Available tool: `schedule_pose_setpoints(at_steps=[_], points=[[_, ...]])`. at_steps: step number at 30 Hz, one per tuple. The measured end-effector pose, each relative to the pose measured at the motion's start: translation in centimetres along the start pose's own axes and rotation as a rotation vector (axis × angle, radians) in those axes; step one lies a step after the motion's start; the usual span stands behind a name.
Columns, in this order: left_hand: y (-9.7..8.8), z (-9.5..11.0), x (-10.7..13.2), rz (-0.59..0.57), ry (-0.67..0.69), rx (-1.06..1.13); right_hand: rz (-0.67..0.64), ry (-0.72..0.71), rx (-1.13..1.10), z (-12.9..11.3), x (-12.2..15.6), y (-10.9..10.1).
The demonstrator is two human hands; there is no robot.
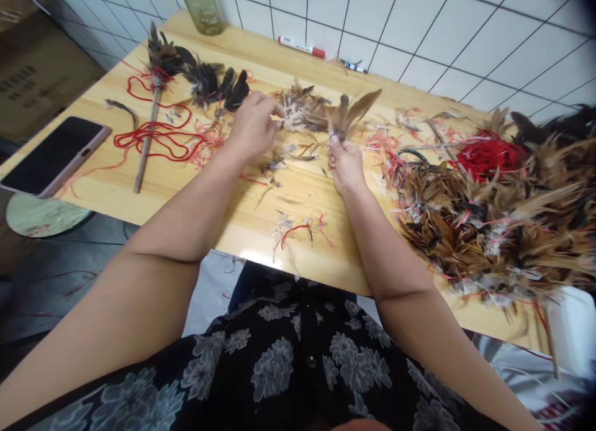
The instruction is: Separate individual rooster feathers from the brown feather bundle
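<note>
One feather tuft (347, 115) is standing toward the table's far edge (251, 53); right hand (347, 163) is pinching its base; left hand (255, 125) is curling at feather pile (305, 108), can't tell if gripping; slack pinch would be scattering it.

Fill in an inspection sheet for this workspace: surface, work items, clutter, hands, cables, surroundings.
Surface: wooden table, strewn with scraps.
Work items: feather bunch in hand; pale feather pile beside it; stick with dark feathers at its far end; large brown feather pile at right; loose red cord across the stick.
Clutter: phone at the left edge; red-capped marker by the wall.
Hands: right hand pinches the feather bunch; left hand at the pale pile, grip unclear.
Cables: none plainly identifiable.
Surroundings: tiled wall behind; cardboard box at left.
</note>
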State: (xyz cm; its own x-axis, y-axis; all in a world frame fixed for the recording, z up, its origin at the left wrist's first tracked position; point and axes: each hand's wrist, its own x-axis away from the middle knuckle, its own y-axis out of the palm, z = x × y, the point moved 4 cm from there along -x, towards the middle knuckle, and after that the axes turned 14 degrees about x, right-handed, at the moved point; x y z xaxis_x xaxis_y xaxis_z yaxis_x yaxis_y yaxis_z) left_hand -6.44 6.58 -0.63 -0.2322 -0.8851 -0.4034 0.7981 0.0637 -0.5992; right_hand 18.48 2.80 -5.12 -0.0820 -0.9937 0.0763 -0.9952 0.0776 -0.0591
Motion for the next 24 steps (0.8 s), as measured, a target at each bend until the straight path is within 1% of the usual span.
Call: schedule_pose_setpoints(at_steps=[3,5,8,12,15,18,21,23,24], points=[[-1.2,-1.6,-0.5,0.104,-0.195,-0.014,0.065,0.147,-0.124,-1.7,1.1,-0.1],[-1.4,-1.8,-1.0,0.129,-0.302,-0.005,0.097,0.222,-0.207,-2.9,1.9,-0.1],[-1.0,-1.1,-2.1,0.082,-0.421,-0.052,0.115,0.303,-0.298,-4.0,2.8,0.0],[0.2,0.4,-4.2,0.003,-0.565,-0.176,0.092,0.313,-0.368,-4.4,3.0,0.1],[1.2,1.1,-5.5,-0.007,-0.613,-0.232,0.090,0.326,-0.386,-4.1,2.8,0.1],[2.0,1.2,-6.1,0.005,-0.628,-0.252,0.082,0.322,-0.374,-3.9,2.7,0.4],[2.2,0.4,-6.0,0.028,-0.633,-0.242,0.084,0.328,-0.369,-4.0,2.7,0.6],[1.9,-0.4,-5.7,0.081,-0.628,-0.195,0.091,0.339,-0.369,-4.1,2.8,0.8],[1.7,-0.7,-5.5,0.115,-0.612,-0.134,0.092,0.342,-0.361,-4.1,2.8,0.8]])
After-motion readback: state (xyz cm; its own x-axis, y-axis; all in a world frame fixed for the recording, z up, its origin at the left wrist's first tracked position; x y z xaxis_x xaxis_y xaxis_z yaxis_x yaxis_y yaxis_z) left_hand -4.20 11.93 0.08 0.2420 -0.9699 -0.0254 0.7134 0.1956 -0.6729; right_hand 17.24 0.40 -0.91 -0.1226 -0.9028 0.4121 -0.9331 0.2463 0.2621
